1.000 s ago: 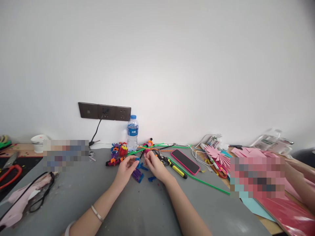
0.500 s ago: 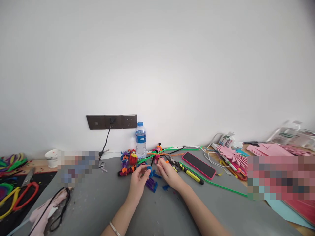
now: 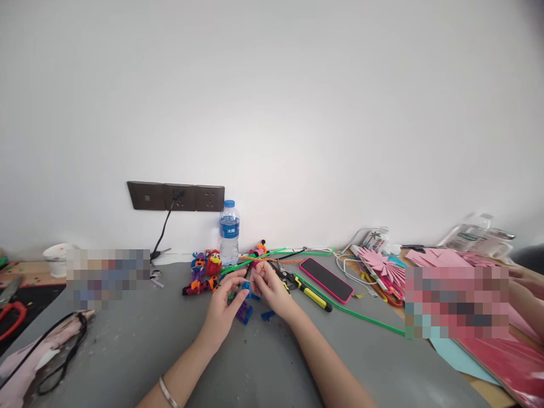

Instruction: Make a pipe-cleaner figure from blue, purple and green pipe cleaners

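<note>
My left hand (image 3: 225, 303) is closed, its thumb and fingertips pinching a small blue fuzzy pipe-cleaner piece (image 3: 245, 287). Close beside it, my right hand (image 3: 272, 290) has its fingers drawn together at the same piece; what lies between its fingertips is too small to make out. Below the hands lie a purple pipe-cleaner piece (image 3: 243, 313) and a blue scrap (image 3: 267, 315). Several pipe-cleaner figures stand or lie just beyond, among them a red one with a yellow face (image 3: 213, 263) and a purple-orange one (image 3: 198, 267).
A water bottle (image 3: 230, 235) stands by the wall. Yellow-black pliers (image 3: 312, 296), a pink-cased phone (image 3: 326, 280) and a long green pipe cleaner (image 3: 361, 317) lie rightward. Pink paper (image 3: 446, 258) and another person's hand (image 3: 527, 283) are far right. A pink glue gun (image 3: 38, 351) lies left.
The view has turned right, so everything sits further left in the picture. Another person's hand has come in at the right edge. My hands stay close together around the blue piece.
</note>
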`<state>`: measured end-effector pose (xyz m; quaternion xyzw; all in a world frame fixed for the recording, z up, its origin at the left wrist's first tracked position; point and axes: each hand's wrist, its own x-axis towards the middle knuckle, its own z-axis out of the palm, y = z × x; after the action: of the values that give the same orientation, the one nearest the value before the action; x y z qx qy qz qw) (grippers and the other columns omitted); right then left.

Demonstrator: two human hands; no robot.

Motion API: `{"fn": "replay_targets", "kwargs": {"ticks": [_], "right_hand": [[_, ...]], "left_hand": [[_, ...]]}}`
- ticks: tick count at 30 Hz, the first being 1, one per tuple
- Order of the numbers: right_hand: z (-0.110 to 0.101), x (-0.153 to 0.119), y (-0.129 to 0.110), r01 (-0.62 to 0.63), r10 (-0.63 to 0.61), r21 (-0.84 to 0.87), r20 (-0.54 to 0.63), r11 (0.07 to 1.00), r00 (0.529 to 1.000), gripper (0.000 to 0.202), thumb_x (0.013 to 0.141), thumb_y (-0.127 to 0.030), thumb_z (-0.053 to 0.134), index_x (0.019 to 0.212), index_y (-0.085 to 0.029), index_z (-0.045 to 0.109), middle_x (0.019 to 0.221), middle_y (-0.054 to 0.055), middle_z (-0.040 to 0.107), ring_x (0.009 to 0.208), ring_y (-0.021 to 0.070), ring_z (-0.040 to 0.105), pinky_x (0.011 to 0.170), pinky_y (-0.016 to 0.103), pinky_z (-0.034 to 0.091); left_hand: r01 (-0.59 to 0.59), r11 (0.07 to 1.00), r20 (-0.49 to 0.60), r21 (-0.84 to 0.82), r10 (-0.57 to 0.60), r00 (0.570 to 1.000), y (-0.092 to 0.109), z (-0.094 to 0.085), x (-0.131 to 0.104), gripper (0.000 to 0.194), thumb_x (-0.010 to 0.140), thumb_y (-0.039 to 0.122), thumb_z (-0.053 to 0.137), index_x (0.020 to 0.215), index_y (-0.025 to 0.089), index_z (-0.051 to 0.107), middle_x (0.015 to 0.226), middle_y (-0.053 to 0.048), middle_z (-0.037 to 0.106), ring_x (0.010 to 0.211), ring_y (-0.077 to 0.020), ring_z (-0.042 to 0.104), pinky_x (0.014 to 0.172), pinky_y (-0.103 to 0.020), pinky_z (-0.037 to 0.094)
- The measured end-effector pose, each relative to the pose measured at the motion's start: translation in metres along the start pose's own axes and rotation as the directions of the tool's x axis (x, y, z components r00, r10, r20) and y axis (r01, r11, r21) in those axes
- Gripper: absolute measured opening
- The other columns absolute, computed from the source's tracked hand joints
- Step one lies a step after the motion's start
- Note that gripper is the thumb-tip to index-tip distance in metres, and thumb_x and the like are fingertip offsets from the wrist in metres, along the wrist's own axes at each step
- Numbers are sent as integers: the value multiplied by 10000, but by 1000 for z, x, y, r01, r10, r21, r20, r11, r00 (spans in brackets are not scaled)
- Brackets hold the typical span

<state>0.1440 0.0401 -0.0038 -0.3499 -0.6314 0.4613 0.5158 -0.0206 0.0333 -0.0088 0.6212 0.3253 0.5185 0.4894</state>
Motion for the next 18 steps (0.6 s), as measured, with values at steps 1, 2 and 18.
{"fn": "replay_targets", "kwargs": {"ticks": [1,2,18], "right_hand": [[0,1,0,2,-2,40,-1,999,1000,266,954,-465,451,882,-236,336,658,-64,489,510,100,374,514,238,313],[-1,1,-1,0,0,74,0,997,1000,268,947,-469,465,892,-232,351,668,-61,497,508,95,379,512,236,312],[0,2,-16,-148,132,218,89,965,987,367,869,-523,580,982,-183,502,616,-53,510,460,75,373,465,223,264]], "left_hand": [[2,1000,9,-9,-1,1000,0,0,0,218,842,381,636,952,200,685,1296,-141,593,1256,-296,518,1020,-411,439],[4,1000,25,-19,-3,1000,1,0,0,217,844,381,635,952,200,683,1316,-143,583,1265,-296,514,1033,-415,430],[-24,1000,43,-3,25,999,1,-4,3,195,842,362,642,926,196,701,1194,-120,623,1214,-274,536,984,-359,453]]}}
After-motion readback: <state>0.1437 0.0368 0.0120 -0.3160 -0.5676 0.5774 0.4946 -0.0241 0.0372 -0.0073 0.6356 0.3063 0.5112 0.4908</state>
